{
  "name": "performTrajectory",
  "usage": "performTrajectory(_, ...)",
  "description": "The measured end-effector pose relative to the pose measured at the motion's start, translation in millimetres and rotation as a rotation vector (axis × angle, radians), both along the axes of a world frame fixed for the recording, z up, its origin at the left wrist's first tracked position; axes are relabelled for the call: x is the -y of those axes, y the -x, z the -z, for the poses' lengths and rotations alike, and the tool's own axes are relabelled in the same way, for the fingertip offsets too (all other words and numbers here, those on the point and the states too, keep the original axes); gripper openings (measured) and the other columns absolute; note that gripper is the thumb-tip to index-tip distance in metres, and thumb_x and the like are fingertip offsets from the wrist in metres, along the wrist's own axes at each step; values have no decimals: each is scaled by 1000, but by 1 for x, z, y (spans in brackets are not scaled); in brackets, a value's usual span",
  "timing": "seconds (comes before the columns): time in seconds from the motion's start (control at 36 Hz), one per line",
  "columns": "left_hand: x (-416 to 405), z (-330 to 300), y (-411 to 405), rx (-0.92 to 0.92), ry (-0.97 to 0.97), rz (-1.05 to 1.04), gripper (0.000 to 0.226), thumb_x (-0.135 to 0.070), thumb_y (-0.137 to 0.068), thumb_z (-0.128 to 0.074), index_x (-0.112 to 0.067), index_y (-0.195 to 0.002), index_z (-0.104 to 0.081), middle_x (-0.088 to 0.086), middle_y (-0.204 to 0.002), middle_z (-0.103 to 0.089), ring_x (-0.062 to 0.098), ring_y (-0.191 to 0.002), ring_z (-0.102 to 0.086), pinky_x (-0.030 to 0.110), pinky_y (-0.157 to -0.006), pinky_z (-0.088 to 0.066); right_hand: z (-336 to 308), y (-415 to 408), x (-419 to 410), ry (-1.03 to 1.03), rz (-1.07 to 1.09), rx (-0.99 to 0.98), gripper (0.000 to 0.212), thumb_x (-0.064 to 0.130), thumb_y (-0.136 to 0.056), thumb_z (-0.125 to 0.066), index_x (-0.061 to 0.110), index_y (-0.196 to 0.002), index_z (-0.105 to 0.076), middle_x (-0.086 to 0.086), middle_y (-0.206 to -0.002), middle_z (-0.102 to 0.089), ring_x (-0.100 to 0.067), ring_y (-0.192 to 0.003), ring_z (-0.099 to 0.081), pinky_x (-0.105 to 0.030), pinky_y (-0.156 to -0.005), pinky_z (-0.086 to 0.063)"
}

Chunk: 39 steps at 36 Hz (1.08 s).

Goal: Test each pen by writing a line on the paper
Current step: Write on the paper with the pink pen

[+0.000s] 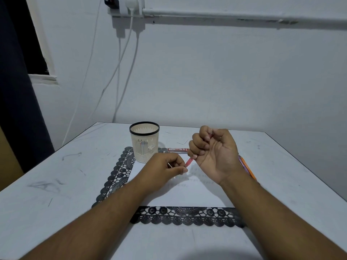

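My right hand [213,153] is raised above the paper, palm toward me, fingers curled round a red pen [189,161] whose lower end pokes out below the fist. My left hand [165,170] hovers just left of that end, thumb and fingers pinched together at it; what they pinch is too small to tell. The white paper [187,196] lies on a black lace mat [180,216] and carries several faint written lines. A cream mesh pen cup [144,142] with a black rim stands at the paper's far left corner, pens inside.
Orange and purple pens [247,167] lie right of the paper, partly hidden by my right wrist. A red flat box [177,150] lies behind the paper. The white table [56,177] meets a wall at the back, where cables hang from a socket.
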<state>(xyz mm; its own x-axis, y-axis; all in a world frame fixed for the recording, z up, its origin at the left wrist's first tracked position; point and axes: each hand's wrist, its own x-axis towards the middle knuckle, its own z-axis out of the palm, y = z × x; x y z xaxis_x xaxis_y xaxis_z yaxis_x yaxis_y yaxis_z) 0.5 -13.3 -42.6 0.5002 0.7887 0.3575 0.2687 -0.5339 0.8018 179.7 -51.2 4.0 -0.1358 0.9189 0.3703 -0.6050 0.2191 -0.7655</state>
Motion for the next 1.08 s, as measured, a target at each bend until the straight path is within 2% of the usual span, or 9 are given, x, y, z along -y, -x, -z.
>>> performTrajectory(0.11, 1, -1, 0, -7, -1, 13, 8, -17, -88, -80, -15, -82, -75, -7, -69, -63, 3, -59, -50, 16, -59, -41, -2, -1, 0, 6, 2, 10, 25, 32, -80, -52, 16, -69, -37, -1, -62, -24, -18, -59, -18, -35, -57, -23)
performTrajectory(0.22, -2, 0, 0, 14, 7, 4, 11, -18, -88, -80, -20, -79, -74, -9, -68, -63, 5, -60, -50, 20, -61, -41, -2, -1, 2, 16, 10, -12, 23, 32, -84, -46, 16, -70, -38, -1, -64, -26, -19, -61, -18, -36, -60, -22)
performTrajectory(0.33, -2, 1, 0, 15, 16, -5, 10, -17, -88, -81, -18, -80, -75, -9, -68, -62, 5, -61, -50, 19, -61, -41, -3, 4, 2, 51, 49, -8, 26, 33, -90, -45, 15, -71, -45, -4, -67, -35, -21, -62, -32, -35, -63, -35)
performTrajectory(0.44, -1, 1, 1, -4, -2, -40, 8, -17, -88, -81, -15, -82, -76, -6, -70, -63, 1, -59, -50, 16, -59, -41, -3, 6, 0, 91, 101, 35, 36, 34, -98, -42, 13, -72, -56, -7, -72, -47, -24, -66, -50, -44, -77, -49)
performTrajectory(0.58, -3, 2, 1, -6, -18, -58, 9, -17, -87, -81, -18, -81, -75, 3, -73, -68, 1, -59, -51, 17, -61, -42, -4, 7, 1, 112, 90, -52, 29, 38, -87, -46, 15, -70, -48, -2, -68, -34, -19, -60, -32, -36, -65, -39)
performTrajectory(0.64, -2, 2, 0, -2, -13, -55, 8, -17, -87, -81, -18, -82, -76, 0, -72, -67, 1, -60, -52, 17, -61, -43, -3, 7, 2, 102, 80, -74, 29, 40, -87, -44, 16, -69, -45, -1, -68, -32, -17, -60, -29, -34, -62, -34)
performTrajectory(0.83, -3, 1, 2, 3, 16, -29, 5, -17, -88, -80, -20, -85, -77, 2, -81, -73, 2, -65, -56, 20, -65, -47, -2, 8, 4, 82, 94, -80, 30, 37, -89, -42, 17, -67, -41, -1, -67, -27, -19, -65, -16, -33, -59, -29)
performTrajectory(0.94, -2, 1, 1, -1, 21, -23, 9, -15, -88, -80, -22, -82, -76, -7, -75, -68, 0, -62, -53, 16, -63, -44, -3, 7, 4, 92, 106, -76, 27, 35, -87, -42, 18, -67, -38, -1, -66, -26, -20, -65, -14, -33, -58, -27)
performTrajectory(1.08, -2, 1, 1, 5, 14, -21, 11, -16, -88, -80, -23, -81, -76, -1, -76, -70, 2, -63, -54, 17, -63, -44, -3, 6, 4, 76, 105, -53, 24, 30, -84, -41, 18, -65, -35, -1, -64, -24, -19, -63, -15, -33, -58, -24)
